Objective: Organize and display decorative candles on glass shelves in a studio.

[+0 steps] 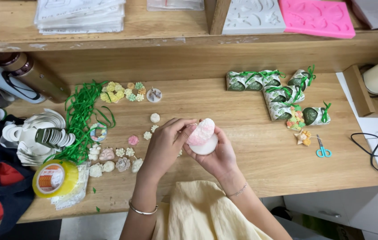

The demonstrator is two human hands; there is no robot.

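Observation:
My two hands meet over the wooden table (251, 129), just in front of me. My right hand (218, 155) cups a round white disc (207, 146) from below. My left hand (167, 144) pinches a white and pink shell-shaped ornament (201, 131) that lies on top of the disc. Each wrist wears a thin bracelet. Small pastel flower and shell ornaments (115, 158) lie scattered on the table left of my hands.
Green ribbon strands (82, 115), a stack of white paper shapes (42, 135) and a yellow tape roll (55, 178) lie at the left. Several green-wrapped packets (278, 91) and small teal scissors (323, 151) are at the right. Pink (318, 18) and white moulds rest on the shelf.

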